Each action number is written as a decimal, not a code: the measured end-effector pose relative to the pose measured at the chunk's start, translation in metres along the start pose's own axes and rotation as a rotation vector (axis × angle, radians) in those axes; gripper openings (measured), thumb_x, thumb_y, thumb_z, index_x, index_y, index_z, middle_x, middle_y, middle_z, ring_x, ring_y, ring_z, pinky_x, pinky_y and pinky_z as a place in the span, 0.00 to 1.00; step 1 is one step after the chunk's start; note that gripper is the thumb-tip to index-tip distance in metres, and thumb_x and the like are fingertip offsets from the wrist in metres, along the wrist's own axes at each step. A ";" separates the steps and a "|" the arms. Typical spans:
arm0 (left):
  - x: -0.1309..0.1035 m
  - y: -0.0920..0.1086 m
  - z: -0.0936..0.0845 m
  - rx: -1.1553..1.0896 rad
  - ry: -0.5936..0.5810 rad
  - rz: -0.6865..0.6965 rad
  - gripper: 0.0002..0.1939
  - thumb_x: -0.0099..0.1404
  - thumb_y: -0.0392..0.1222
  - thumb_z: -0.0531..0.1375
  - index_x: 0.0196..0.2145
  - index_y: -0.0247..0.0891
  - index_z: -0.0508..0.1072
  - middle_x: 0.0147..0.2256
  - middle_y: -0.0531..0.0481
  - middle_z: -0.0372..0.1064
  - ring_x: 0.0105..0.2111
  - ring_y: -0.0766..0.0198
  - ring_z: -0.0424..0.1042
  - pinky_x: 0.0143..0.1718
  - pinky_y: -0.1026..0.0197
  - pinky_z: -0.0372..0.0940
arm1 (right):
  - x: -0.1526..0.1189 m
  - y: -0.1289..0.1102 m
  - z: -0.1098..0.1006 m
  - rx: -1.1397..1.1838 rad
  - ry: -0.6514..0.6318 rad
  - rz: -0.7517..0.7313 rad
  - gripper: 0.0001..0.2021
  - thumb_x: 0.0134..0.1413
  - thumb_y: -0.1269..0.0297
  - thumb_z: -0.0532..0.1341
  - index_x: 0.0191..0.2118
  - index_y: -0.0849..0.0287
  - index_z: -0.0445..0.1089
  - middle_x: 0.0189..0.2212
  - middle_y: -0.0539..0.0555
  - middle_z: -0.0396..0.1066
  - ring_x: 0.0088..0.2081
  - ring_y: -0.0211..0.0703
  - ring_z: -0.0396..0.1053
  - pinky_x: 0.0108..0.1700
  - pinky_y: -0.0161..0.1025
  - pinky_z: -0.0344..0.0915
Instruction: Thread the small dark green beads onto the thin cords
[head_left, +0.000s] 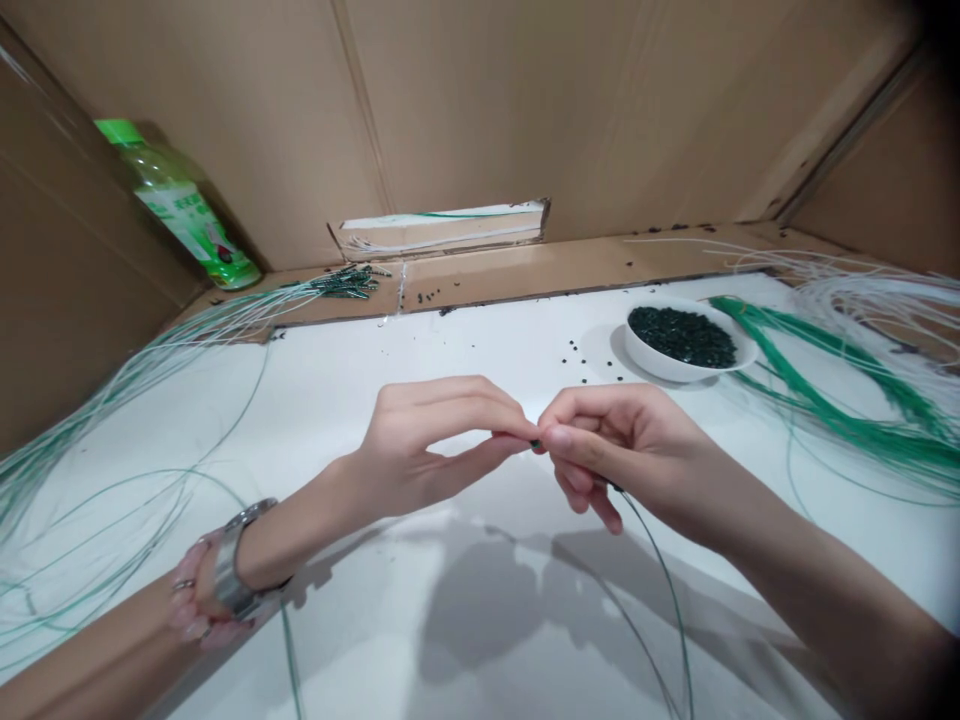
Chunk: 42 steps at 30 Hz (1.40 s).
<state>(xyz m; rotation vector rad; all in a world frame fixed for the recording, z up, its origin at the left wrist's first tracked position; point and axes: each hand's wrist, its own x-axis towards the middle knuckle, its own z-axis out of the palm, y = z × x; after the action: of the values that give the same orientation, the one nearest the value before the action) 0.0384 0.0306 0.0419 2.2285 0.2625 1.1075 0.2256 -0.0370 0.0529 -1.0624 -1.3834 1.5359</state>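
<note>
My left hand (442, 425) and my right hand (630, 440) meet fingertip to fingertip above the white tabletop. A tiny dark green bead (535, 443) shows between the thumb and forefinger of my left hand. The thumb and forefinger of my right hand pinch together right beside it; what lies inside that pinch is mostly hidden. A thin green string (664, 560) hangs down from under my right hand, with something small and dark at its upper end. Beyond my right hand stands a white bowl (660, 370) full of dark green beads (682, 335).
Several loose beads (574, 346) lie left of the bowl. At right are a green string bundle (847, 385) and white strands (862, 300). Strings with beaded ends (349, 283) spread along the left. A green-capped bottle (187, 220) leans against the cardboard wall (480, 110), which has a slot.
</note>
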 end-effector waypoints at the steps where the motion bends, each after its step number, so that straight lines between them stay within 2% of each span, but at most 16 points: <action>1: -0.001 0.000 0.002 0.007 0.021 0.008 0.16 0.55 0.26 0.61 0.38 0.44 0.78 0.29 0.48 0.77 0.28 0.64 0.74 0.29 0.65 0.67 | -0.001 0.000 0.001 -0.053 0.032 -0.038 0.09 0.57 0.63 0.59 0.29 0.62 0.69 0.17 0.45 0.62 0.19 0.27 0.61 0.16 0.21 0.59; 4: -0.003 -0.001 0.008 -0.012 0.112 -0.046 0.13 0.57 0.26 0.61 0.35 0.42 0.78 0.28 0.49 0.75 0.28 0.65 0.73 0.31 0.64 0.67 | -0.002 0.003 0.006 -0.250 0.158 -0.224 0.09 0.59 0.64 0.57 0.30 0.61 0.68 0.18 0.45 0.63 0.19 0.27 0.62 0.16 0.21 0.58; 8: -0.004 0.002 0.016 -0.122 0.219 -0.240 0.07 0.58 0.29 0.61 0.30 0.38 0.76 0.27 0.51 0.74 0.27 0.68 0.72 0.29 0.66 0.67 | -0.002 0.009 0.011 -0.577 0.358 -0.503 0.03 0.57 0.69 0.59 0.32 0.60 0.69 0.22 0.46 0.70 0.22 0.27 0.67 0.22 0.23 0.64; 11: -0.003 0.005 0.020 -0.228 0.252 -0.356 0.04 0.58 0.31 0.62 0.28 0.36 0.76 0.26 0.53 0.73 0.25 0.71 0.71 0.26 0.70 0.67 | -0.001 0.014 0.011 -0.883 0.499 -0.690 0.03 0.55 0.71 0.61 0.31 0.59 0.68 0.22 0.44 0.72 0.21 0.26 0.67 0.25 0.23 0.64; 15: -0.002 0.008 0.024 -0.335 0.262 -0.465 0.04 0.58 0.32 0.62 0.27 0.36 0.76 0.24 0.55 0.72 0.23 0.74 0.70 0.26 0.74 0.68 | -0.002 0.019 0.008 -1.175 0.551 -0.865 0.04 0.56 0.73 0.59 0.32 0.57 0.68 0.27 0.45 0.74 0.26 0.29 0.70 0.30 0.24 0.64; 18: -0.002 0.010 0.025 -0.378 0.259 -0.491 0.04 0.58 0.32 0.62 0.27 0.36 0.76 0.24 0.55 0.72 0.24 0.75 0.70 0.27 0.74 0.68 | -0.002 0.020 0.008 -1.218 0.569 -0.876 0.04 0.56 0.73 0.59 0.33 0.57 0.67 0.26 0.45 0.74 0.26 0.30 0.68 0.30 0.27 0.63; 24: -0.003 0.010 0.024 -0.360 0.246 -0.476 0.04 0.58 0.31 0.62 0.28 0.37 0.76 0.25 0.55 0.73 0.25 0.74 0.70 0.29 0.73 0.69 | -0.001 0.012 0.011 -1.084 0.588 -0.887 0.06 0.52 0.77 0.60 0.30 0.59 0.67 0.24 0.46 0.72 0.25 0.31 0.65 0.31 0.30 0.63; 29: -0.005 0.009 0.025 -0.308 0.229 -0.450 0.05 0.59 0.31 0.62 0.28 0.38 0.76 0.26 0.55 0.73 0.26 0.74 0.70 0.29 0.73 0.68 | 0.001 0.011 0.010 -1.142 0.573 -0.892 0.07 0.50 0.78 0.61 0.29 0.59 0.67 0.23 0.48 0.71 0.25 0.33 0.62 0.29 0.33 0.61; 42: -0.007 0.005 0.025 -0.221 0.225 -0.417 0.05 0.58 0.31 0.62 0.29 0.38 0.75 0.27 0.55 0.73 0.27 0.73 0.71 0.30 0.71 0.68 | -0.001 0.012 0.005 -1.222 0.476 -0.846 0.05 0.53 0.76 0.60 0.30 0.59 0.68 0.26 0.49 0.71 0.28 0.34 0.62 0.32 0.32 0.61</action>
<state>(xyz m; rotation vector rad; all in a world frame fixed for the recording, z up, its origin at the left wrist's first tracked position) 0.0524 0.0124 0.0297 1.7516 0.6359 1.0924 0.2211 -0.0409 0.0413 -1.1103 -2.0162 -0.2821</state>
